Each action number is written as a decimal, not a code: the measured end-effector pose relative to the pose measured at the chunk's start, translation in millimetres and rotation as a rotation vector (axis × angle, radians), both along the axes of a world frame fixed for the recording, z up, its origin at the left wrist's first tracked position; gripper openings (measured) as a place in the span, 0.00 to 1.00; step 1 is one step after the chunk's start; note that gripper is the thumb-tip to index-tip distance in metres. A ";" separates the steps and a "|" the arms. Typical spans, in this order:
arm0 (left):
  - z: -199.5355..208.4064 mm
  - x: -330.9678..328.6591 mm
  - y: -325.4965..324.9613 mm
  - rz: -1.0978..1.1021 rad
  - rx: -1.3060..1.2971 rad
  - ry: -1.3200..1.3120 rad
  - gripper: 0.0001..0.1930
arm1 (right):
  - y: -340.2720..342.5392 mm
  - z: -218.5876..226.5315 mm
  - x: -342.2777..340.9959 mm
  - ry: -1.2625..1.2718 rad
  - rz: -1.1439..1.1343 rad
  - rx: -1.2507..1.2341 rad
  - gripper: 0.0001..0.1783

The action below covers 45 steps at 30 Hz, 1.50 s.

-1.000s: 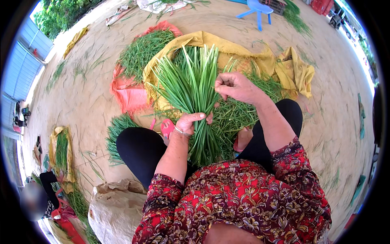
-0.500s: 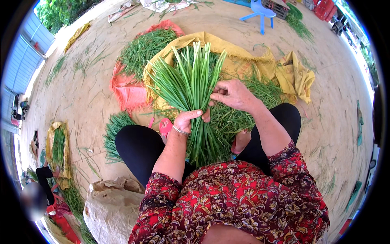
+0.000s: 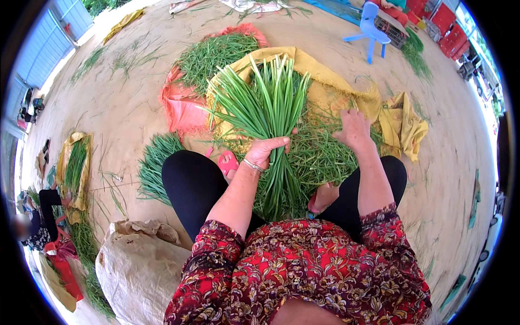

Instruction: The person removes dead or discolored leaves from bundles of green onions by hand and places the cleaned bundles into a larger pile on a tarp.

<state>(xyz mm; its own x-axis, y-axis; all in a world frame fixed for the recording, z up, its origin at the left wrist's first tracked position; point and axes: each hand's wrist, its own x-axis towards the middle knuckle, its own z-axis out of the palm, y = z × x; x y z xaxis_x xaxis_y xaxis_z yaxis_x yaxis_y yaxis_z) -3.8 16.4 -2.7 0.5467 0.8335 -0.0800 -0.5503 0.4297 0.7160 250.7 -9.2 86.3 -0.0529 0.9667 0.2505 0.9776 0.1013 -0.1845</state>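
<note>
My left hand (image 3: 265, 152) is wrapped round the middle of a thick bunch of garlic chives (image 3: 265, 108). Their pale ends fan out away from me, and the green leaf tips hang between my knees. To the right of the bunch, my right hand (image 3: 355, 130) is over loose leaves at the edge of a yellow woven sack (image 3: 336, 100). Its thumb stands apart from the fingers, and I make out nothing held in it. Beneath both hands spreads a pile of loose chive leaves (image 3: 322, 154).
More leaves lie on a pink sack (image 3: 181, 108). A chive bundle (image 3: 157, 165) rests beside my left knee, near a whitish sack (image 3: 138, 271). A blue chair (image 3: 369, 31) stands at the back right. Another person (image 3: 40, 222) sits at the far left.
My right hand has left the bunch's side and moved right, over the loose leaves. My left hand keeps its hold on the chives. The whole view has shifted slightly.
</note>
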 end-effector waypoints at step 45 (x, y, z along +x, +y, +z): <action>-34.2 31.5 -31.4 -0.360 0.184 0.623 0.29 | 29.0 84.1 -32.7 0.083 0.148 -0.031 0.37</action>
<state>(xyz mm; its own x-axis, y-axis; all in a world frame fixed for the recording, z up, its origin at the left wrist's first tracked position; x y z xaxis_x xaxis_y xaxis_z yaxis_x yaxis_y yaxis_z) 27.7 -15.0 -36.9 0.6877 0.6409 -0.3410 0.1340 0.3496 0.9273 218.0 19.7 170.4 -0.1758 0.9571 0.2305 0.9337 0.2363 -0.2691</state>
